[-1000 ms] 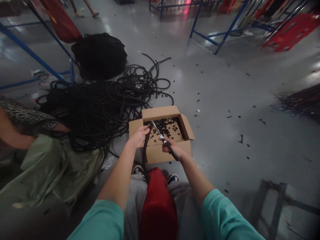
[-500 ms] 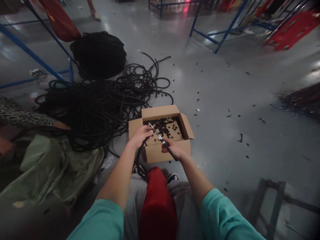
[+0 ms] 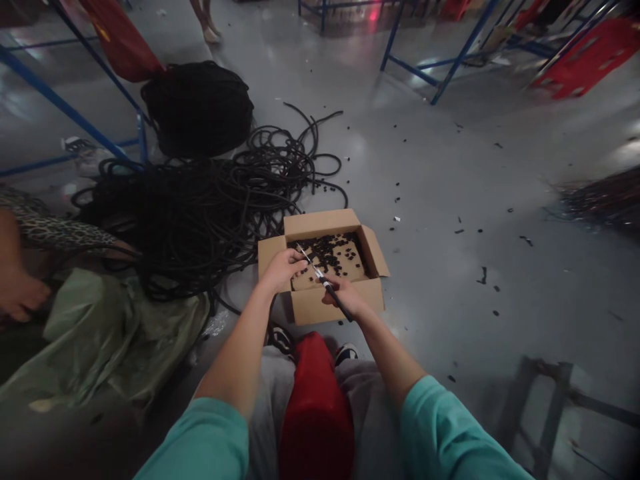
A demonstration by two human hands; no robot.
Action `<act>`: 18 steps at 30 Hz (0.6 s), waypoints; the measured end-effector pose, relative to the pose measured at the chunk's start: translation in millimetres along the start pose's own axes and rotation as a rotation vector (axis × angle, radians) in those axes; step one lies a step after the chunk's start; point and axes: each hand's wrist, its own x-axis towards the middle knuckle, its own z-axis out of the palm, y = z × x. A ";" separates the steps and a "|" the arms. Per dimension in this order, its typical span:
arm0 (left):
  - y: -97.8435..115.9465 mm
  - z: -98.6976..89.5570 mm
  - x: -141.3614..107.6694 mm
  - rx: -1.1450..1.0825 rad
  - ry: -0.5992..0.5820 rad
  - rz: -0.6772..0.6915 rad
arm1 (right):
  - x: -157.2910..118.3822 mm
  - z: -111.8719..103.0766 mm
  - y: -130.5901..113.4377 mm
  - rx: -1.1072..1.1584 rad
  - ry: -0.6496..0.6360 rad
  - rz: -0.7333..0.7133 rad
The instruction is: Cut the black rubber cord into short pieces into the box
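A cutting tool with a black handle and slim silver blade is gripped in my right hand. Its blade points forward and left, close to the fingertips of my left hand. The left fingers are pinched together over the box's left side; what they hold is too small and dark to make out. Under both hands stands an open cardboard box with many small black pieces scattered inside. Long black cords lie tangled on the floor left of the box.
Behind the tangle sits a large black coil. To my left, another person's hand is near a green sheet. Blue metal frames stand farther off. A grey frame is at lower right. Black scraps dot the floor.
The thick black cord that hung below my left hand no longer shows there, and my left shoe is now visible. The other person's hand at left has come further into view. My hands have barely moved.
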 end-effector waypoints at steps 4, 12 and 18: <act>-0.7 4.5 0.6 -0.027 0.038 0.019 | 0.3 2.4 0.1 -0.007 0.066 -0.011; 2.1 9.7 0.2 -0.038 0.028 -0.046 | 0.9 2.9 0.6 -0.035 0.115 -0.042; 0.2 4.4 1.7 0.122 0.056 -0.016 | -0.2 0.9 0.4 0.005 0.051 0.010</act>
